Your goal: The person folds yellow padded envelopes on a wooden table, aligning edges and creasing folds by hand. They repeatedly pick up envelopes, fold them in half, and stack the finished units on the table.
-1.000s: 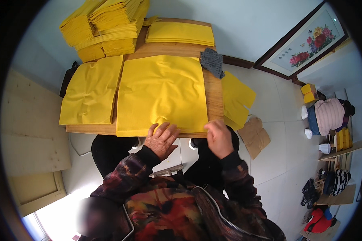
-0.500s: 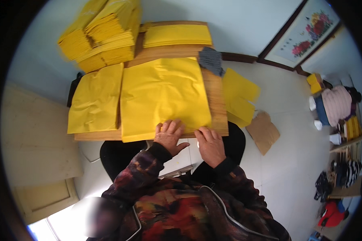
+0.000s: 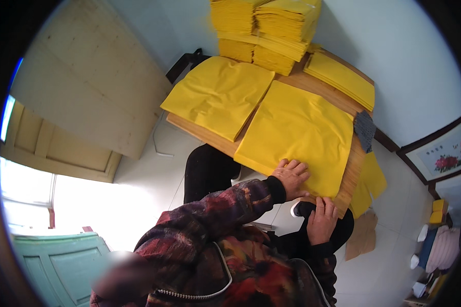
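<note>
A large yellow sheet [image 3: 297, 128], slightly wrinkled, lies on a wooden table [image 3: 354, 174], at the top of what may be a pile. My left hand [image 3: 292, 179] rests palm down on its near part, fingers stretched and a little apart. At the sheet's near right corner, my right hand [image 3: 321, 221] has its fingers bent together over the edge; its thumb is mostly hidden. Left of this sheet is a second yellow pile [image 3: 217, 97] with a creased top. A narrow gap separates the two.
Tall yellow bundles [image 3: 281, 30] rise at the table's back, with a flat yellow stack [image 3: 340, 79] to their right. A grey cloth [image 3: 364, 131] sits on the right edge. Yellow pieces [image 3: 371, 179] and brown cardboard [image 3: 362, 236] are low on the right. A pale board [image 3: 87, 71] stands left.
The view has turned left, so the table appears farther right and tilted. Both hands remain at the sheet's near edge; my right fingers look more bent over its corner.
</note>
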Tool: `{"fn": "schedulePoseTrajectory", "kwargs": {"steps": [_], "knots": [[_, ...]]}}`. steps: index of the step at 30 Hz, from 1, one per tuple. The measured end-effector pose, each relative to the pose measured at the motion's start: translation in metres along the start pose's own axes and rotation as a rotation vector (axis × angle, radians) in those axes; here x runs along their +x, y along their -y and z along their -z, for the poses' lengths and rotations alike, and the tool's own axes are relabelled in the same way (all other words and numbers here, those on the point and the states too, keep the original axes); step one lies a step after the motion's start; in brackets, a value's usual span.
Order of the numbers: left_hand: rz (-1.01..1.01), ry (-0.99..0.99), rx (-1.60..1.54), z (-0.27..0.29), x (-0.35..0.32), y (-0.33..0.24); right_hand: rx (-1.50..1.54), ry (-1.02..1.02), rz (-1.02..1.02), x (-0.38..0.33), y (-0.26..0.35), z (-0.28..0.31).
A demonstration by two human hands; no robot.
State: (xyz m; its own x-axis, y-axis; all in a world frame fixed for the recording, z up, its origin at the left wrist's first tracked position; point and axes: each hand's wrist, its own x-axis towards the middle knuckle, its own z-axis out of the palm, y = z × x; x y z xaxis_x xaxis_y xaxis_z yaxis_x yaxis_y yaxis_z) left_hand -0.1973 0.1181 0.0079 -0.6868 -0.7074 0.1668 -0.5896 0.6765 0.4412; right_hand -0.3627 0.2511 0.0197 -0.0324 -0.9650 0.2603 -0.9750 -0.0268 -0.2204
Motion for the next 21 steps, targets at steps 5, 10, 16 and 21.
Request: {"fn": "schedulePoseTrajectory", "kwargs": {"steps": [5, 10, 16, 21], "knots": [[-0.010, -0.087, 0.043, -0.005, -0.003, 0.009, 0.006, 0.028, 0.013, 0.003, 0.002, 0.005], [0.007, -0.123, 0.005, 0.007, -0.009, 0.009, 0.056, 0.070, 0.016, 0.006, 0.004, 0.013], [0.182, -0.359, -0.042, 0.042, -0.012, 0.063, 0.407, -0.153, -0.199, 0.042, -0.046, 0.028], [0.460, -0.324, -0.119, 0.051, -0.010, 0.120, 0.469, 0.009, -0.500, 0.101, -0.082, -0.008]]}}
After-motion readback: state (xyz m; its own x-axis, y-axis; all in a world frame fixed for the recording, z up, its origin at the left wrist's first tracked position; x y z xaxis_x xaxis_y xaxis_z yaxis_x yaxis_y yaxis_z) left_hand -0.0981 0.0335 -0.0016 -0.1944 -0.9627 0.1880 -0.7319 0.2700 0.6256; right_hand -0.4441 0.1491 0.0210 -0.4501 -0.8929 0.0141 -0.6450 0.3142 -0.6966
